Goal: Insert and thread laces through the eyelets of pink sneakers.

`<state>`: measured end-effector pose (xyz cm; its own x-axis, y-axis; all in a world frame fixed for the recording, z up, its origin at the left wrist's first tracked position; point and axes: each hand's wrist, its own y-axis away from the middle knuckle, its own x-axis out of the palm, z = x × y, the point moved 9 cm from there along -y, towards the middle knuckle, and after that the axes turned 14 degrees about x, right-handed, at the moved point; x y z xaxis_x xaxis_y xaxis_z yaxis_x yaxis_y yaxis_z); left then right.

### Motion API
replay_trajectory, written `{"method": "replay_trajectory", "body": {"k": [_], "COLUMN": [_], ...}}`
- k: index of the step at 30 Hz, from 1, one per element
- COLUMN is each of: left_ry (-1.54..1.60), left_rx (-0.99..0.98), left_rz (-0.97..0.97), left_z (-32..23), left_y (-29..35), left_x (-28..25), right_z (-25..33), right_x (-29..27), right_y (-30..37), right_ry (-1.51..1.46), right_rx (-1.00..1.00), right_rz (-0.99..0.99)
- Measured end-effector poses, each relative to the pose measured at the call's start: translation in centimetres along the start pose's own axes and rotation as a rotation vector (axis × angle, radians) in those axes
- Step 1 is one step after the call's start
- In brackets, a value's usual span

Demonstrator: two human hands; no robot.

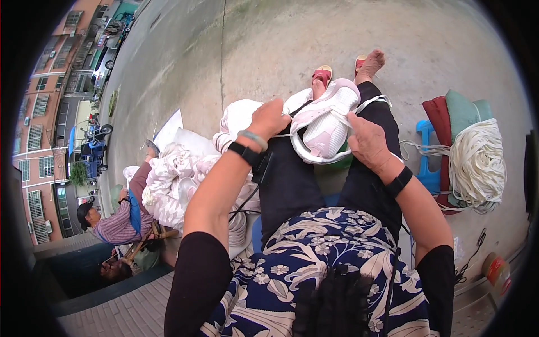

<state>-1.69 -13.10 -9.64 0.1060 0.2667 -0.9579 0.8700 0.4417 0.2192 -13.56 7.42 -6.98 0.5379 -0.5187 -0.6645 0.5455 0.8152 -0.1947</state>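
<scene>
A white and pink sneaker (327, 128), with mesh panels and a pale rim, lies across my lap between my hands. My left hand (268, 119) is closed in a fist at the shoe's left side, on a white shoelace that runs to the shoe. On the other side, my right hand (368, 139) is closed, thumb and fingers against the shoe's edge near the lacing. A loose lace end (377, 100) trails over my right knee. What lies inside my curled fingers is partly hidden.
A heap of white and pink shoe pieces (174, 180) lies to my left. At right, a thick bundle of white laces (478, 160) hangs over red and green cushions (469, 112) on a blue stool (428, 160). Another person (120, 222) sits at far left.
</scene>
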Motion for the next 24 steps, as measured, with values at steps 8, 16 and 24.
{"method": "replay_trajectory", "body": {"k": [8,16,24], "left_ry": [0.536,0.892,0.369], "left_rx": [-0.068,0.049,0.191], "left_rz": [-0.154,-0.072,-0.048], "left_z": [4.8,4.0,-0.8], "left_y": [8.5,10.6,15.3], "left_x": [2.0,3.1,-0.9], "right_z": [-0.4,-1.9,-0.6], "right_x": [0.7,1.0,-0.5], "right_y": [0.4,0.7,1.0], "right_ry": [0.05,0.063,0.12], "right_rx": [-0.014,0.053,0.005], "right_rz": [-0.005,0.003,-0.013]}}
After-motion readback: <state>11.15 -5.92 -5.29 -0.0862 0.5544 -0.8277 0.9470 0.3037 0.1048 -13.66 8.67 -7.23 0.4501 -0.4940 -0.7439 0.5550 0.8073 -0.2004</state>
